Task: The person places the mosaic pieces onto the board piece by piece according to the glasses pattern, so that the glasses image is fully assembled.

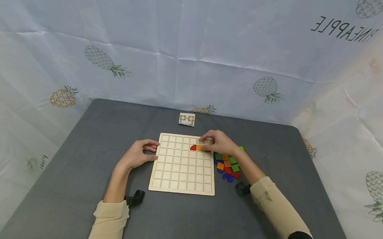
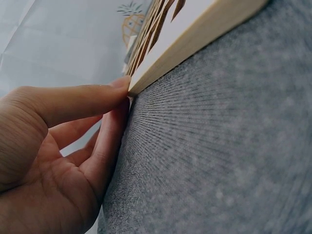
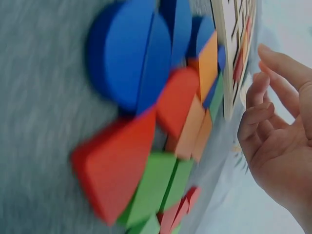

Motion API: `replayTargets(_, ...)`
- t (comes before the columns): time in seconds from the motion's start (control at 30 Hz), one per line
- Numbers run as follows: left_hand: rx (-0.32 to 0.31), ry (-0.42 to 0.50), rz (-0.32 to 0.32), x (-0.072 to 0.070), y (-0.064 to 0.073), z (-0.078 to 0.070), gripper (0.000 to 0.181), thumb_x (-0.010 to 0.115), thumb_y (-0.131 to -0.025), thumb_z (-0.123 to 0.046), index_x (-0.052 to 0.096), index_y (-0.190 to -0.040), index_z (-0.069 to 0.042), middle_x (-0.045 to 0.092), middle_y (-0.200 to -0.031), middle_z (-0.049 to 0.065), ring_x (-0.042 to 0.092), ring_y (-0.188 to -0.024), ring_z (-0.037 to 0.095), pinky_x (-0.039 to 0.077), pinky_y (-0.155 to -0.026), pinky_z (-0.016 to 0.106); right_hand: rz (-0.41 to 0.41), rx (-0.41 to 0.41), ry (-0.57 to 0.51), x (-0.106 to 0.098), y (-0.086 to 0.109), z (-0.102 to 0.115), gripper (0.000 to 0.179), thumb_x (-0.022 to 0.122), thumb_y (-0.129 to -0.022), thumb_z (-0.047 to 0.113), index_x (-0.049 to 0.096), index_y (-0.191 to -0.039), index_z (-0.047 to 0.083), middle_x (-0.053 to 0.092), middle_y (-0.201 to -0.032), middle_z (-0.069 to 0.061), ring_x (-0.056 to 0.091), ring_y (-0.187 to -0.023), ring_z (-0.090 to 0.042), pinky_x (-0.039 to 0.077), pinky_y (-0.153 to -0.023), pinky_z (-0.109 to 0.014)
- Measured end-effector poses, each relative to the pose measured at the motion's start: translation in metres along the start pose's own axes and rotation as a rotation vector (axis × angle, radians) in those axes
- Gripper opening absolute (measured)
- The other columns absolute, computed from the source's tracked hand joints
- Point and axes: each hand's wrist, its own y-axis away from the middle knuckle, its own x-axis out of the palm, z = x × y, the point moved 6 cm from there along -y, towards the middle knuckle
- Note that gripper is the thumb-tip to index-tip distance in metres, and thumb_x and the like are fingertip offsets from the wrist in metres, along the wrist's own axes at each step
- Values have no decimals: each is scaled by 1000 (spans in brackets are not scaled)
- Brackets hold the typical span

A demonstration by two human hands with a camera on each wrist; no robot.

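A light wooden board point(image 1: 174, 167) with a grid of square recesses lies on the table. My left hand point(image 1: 138, 153) is at its left side, the thumb and fingertips touching the board's edge, as the left wrist view also shows. In the upper right of the grid sit a red rounded piece point(image 1: 193, 147) and an orange piece point(image 1: 199, 148), side by side. Over that corner is my right hand point(image 1: 221, 142), thumb and index finger apart near the orange piece. The right wrist view shows nothing held in this hand point(image 3: 287, 112); part of the orange piece is hidden.
Loose blue, red, orange and green pieces point(image 1: 228, 166) lie in a pile against the board's right side, partly under my right forearm. A small card with a coloured pattern point(image 1: 187, 119) lies beyond the board. A pineapple-printed cloth point(image 1: 180, 80) hangs behind the grey table point(image 1: 99, 130).
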Motion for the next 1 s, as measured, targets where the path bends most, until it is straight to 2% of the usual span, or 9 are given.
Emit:
replayTargets(0.33, -3, 2, 1, -1, 1, 0, 51, 82, -92, 0, 67, -141, 4, 72, -131, 26, 70, -119, 37, 56, -96, 40, -59, 89, 14, -29, 23, -32, 32, 84, -96, 19, 79, -126, 8, 75, -127, -18, 53, -56, -12, 46, -59, -26)
replayTargets(0.57, -9, -5, 6, -1, 2, 0, 51, 82, -93, -1, 66, -142, 2, 71, -132, 25, 70, -119, 36, 56, -92, 33, -71, 131, 19, -45, 42, -55, 35, 84, -96, 17, 78, -129, 6, 74, -129, -20, 51, -53, -12, 46, -60, -27)
replayTargets(0.8, -9, -1, 3, 0, 2, 0, 52, 82, -93, -1, 66, -142, 3, 71, -133, 26, 70, -121, 37, 56, -96, 41, -62, 183, 14, -53, 54, -72, 38, 85, -94, 16, 77, -130, 6, 75, -126, -20, 45, -51, -9, 41, -56, -25)
replayTargets(0.93, -9, -1, 5, 1, 1, 0, 52, 82, -93, -1, 66, -143, 3, 71, -133, 26, 70, -121, 37, 56, -96, 40, -42, 182, -6, -52, 58, -78, 40, 85, -95, 16, 76, -132, 4, 75, -119, -20, 40, -49, -7, 38, -55, -25)
replayTargets(1.0, -10, 0, 3, 1, 1, 0, 52, 82, -93, -1, 66, -142, 3, 71, -133, 25, 70, -121, 37, 56, -96, 40, -33, 177, -21, -52, 60, -80, 41, 84, -96, 16, 75, -133, 5, 75, -107, -22, 40, -48, -7, 38, -55, -25)
